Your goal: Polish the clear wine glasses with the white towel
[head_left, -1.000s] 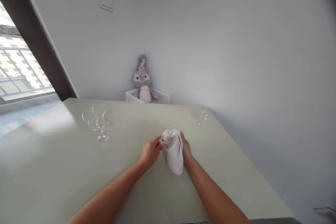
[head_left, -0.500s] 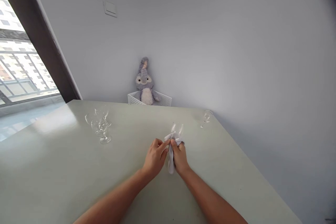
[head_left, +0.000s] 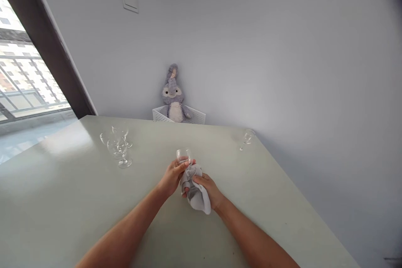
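My left hand (head_left: 172, 178) is closed around the bowl of a clear stemmed glass (head_left: 183, 154), whose rim points away from me. A grey-white cloth (head_left: 198, 199) covers the glass's stem and foot end and hangs toward me. Closed on that cloth is my right hand (head_left: 210, 189), its thumb on top. Some fingertips show past the cloth's left edge; the stem itself is mostly hidden by the cloth.
Several clear stemmed glasses (head_left: 121, 146) stand grouped on the pale table (head_left: 78, 201) at left. Another glass (head_left: 247, 137) is near the right back edge. Behind the table, a plush rabbit (head_left: 174, 98) sits in a white perforated basket (head_left: 196, 117) against the wall.
The glass has shifted left and turned, its bowl now in my left hand. My right hand has moved from the bowl to the stem end with the cloth, which hangs wider.
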### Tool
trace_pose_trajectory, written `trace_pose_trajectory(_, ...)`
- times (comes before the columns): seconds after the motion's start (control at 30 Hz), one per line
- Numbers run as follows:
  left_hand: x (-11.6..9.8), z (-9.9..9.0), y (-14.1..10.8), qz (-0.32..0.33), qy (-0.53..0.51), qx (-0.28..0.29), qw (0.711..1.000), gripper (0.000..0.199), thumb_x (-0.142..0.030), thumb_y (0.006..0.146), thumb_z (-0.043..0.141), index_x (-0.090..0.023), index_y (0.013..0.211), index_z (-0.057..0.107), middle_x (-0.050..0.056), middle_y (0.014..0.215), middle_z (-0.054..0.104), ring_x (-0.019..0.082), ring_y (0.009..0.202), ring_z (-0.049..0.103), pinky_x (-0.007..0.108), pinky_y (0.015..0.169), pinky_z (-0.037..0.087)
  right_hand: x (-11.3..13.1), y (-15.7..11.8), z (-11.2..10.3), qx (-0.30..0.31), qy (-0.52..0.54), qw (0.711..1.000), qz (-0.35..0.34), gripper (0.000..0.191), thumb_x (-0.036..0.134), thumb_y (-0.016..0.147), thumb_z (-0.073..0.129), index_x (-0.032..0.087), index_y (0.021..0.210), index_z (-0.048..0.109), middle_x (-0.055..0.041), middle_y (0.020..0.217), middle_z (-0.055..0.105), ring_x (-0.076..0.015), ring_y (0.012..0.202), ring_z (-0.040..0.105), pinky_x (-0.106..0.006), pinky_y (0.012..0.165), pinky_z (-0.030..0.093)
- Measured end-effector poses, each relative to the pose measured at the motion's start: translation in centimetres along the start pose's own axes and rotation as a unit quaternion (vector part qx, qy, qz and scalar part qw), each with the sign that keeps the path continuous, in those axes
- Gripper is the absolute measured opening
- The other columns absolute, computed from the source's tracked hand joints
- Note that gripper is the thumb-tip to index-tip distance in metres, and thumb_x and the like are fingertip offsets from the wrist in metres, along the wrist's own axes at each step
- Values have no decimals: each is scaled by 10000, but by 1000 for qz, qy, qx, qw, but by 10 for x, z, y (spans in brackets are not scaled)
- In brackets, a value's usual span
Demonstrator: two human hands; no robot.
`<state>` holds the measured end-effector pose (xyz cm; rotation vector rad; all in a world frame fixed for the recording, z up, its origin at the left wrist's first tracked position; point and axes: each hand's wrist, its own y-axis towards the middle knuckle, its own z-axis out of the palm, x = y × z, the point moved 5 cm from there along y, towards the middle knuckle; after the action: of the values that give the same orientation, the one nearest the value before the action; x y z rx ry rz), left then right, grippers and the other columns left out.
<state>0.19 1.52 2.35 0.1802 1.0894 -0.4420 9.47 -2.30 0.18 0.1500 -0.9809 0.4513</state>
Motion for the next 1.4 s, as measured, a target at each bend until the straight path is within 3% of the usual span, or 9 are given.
trace_pose_trajectory(0.2, -27, -21, 2, 164, 128, -147, 967, 597, -406, 705, 621, -242, 1203, 337, 58, 918, 644, 195, 849, 612, 345, 764, 429, 37, -4, -42, -202, -172, 959, -104, 362, 492, 773, 496, 147, 809, 601, -61, 710, 597, -176, 646, 544, -317, 626, 439)
trace_pose_trajectory(0.4, -23, -8, -7, 271, 633, -149, 710, 477, -288, 815, 485, -302, 1269, 340, 9, 859, 579, 152, 710, 541, 316, 715, 384, 81, -35, -28, -336, -515, 719, -322, 366, 513, 721, 547, 176, 833, 638, -115, 944, 590, -285, 1004, 452, -420, 835, 360)
trace_pose_trajectory(0.47, -14, 0, -7, 284, 705, -123, 638, 465, -238, 831, 449, -299, 1281, 347, 23, 859, 566, 163, 728, 529, 306, 695, 369, 73, -31, -15, -295, -526, 739, -301, 341, 488, 723, 561, 165, 810, 627, -94, 849, 596, -259, 910, 497, -375, 766, 398)
trace_pose_trajectory(0.6, -6, 4, -7, 280, 753, -124, 583, 501, -192, 815, 455, -286, 1296, 349, 43, 848, 540, 179, 744, 513, 308, 688, 358, 48, -17, -10, -174, -344, 906, -176, 313, 455, 769, 535, 155, 849, 577, -3, 662, 554, -127, 597, 511, -238, 525, 411)
trace_pose_trajectory(0.77, -2, 14, -6, 329, 724, -49, 604, 444, -164, 828, 389, -314, 1245, 427, 71, 831, 517, 210, 778, 490, 354, 731, 354, 21, -9, -18, 27, -127, 991, 42, 351, 462, 735, 582, 121, 816, 579, 10, 476, 551, -108, 374, 493, -191, 317, 362)
trace_pose_trajectory(0.97, -1, 7, -4, 318, 600, -36, 733, 367, -243, 811, 431, -274, 1169, 510, 77, 773, 511, 178, 636, 498, 326, 692, 396, 24, -6, -29, 6, -143, 990, 8, 284, 406, 700, 630, 125, 735, 601, 19, 516, 581, -96, 354, 511, -217, 374, 437)
trace_pose_trajectory(1.1, -4, 6, -10, 236, 509, 45, 826, 481, -363, 737, 564, -247, 1194, 472, 79, 831, 563, 153, 610, 498, 251, 568, 389, 42, -14, -22, 67, -369, 927, 28, 136, 257, 715, 570, 148, 772, 628, 19, 595, 615, -118, 485, 566, -248, 524, 459)
trace_pose_trajectory(1.23, 1, 25, -22, 5, 309, 257, 916, 608, -385, 662, 652, -266, 1200, 396, 24, 796, 533, 95, 538, 410, 199, 457, 319, 83, -34, 3, 135, -578, 804, -38, 95, 156, 659, 544, 179, 599, 613, 17, 575, 610, -128, 555, 532, -239, 554, 402)
trace_pose_trajectory(1.4, 10, 56, -48, -201, -3, 459, 865, 614, -595, 574, 631, -163, 982, 477, -7, 663, 459, -2, 390, 159, 162, 345, 145, 138, -64, 52, 163, -635, 748, -109, 215, 116, 626, 545, 201, 428, 546, 43, 400, 483, -77, 399, 358, -232, 465, 310)
